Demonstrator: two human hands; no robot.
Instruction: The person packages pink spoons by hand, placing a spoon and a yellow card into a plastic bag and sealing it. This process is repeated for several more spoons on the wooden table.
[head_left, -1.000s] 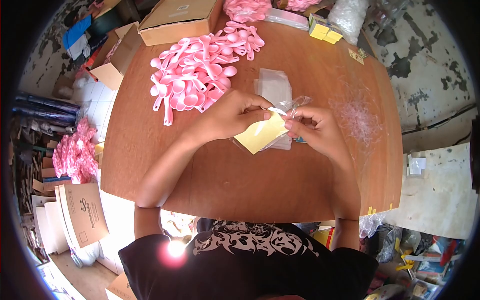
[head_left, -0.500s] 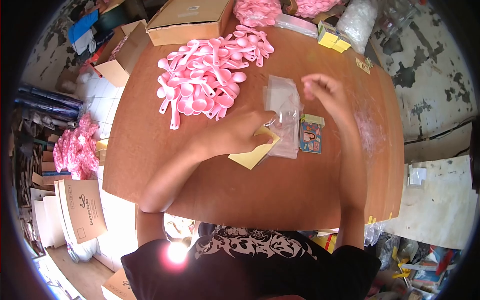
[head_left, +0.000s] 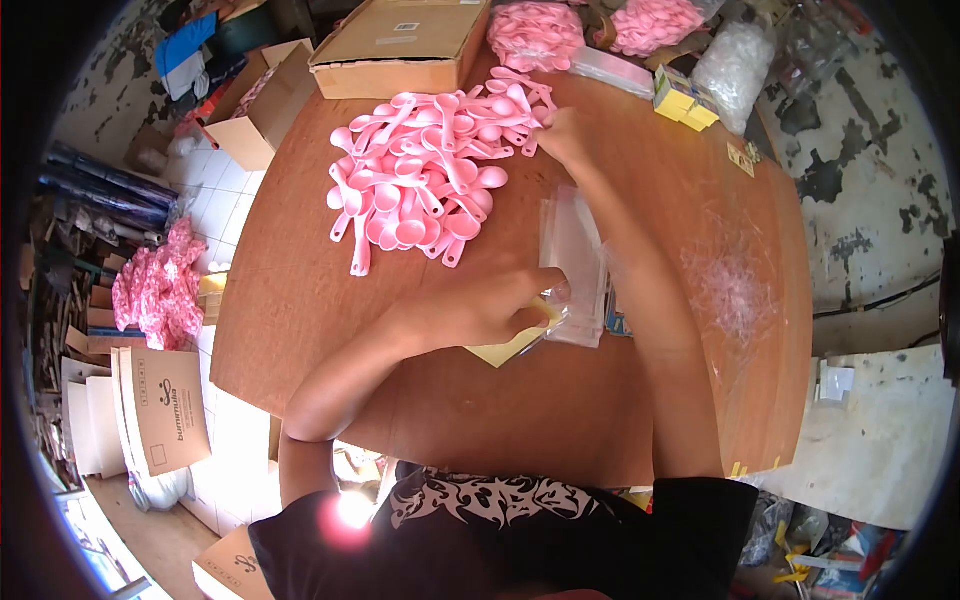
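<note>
My left hand [head_left: 515, 305] is closed around a yellow card [head_left: 500, 350], with crinkled clear plastic at its fingertips. Just right of it lies a stack of clear plastic bags [head_left: 575, 290], flat on the table. My right hand [head_left: 565, 137] reaches to the right edge of a heap of pink plastic measuring spoons [head_left: 410, 180]. Its fingers are pinched at a pink spoon [head_left: 520, 103] there; the fingertips are partly hidden. Under my right forearm, only a sliver of the blue printed cards [head_left: 617, 320] shows.
A cardboard box [head_left: 400, 50] stands behind the heap. Bagged pink spoons [head_left: 535, 35], small yellow boxes [head_left: 685, 98] and a bulging clear bag [head_left: 735, 65] line the far edge. Thin plastic scraps [head_left: 735, 290] lie on the table's right side.
My right hand has moved away and left, from above the plastic bags to the spoon heap. My left hand still grips the yellow card. The view has shifted slightly.
</note>
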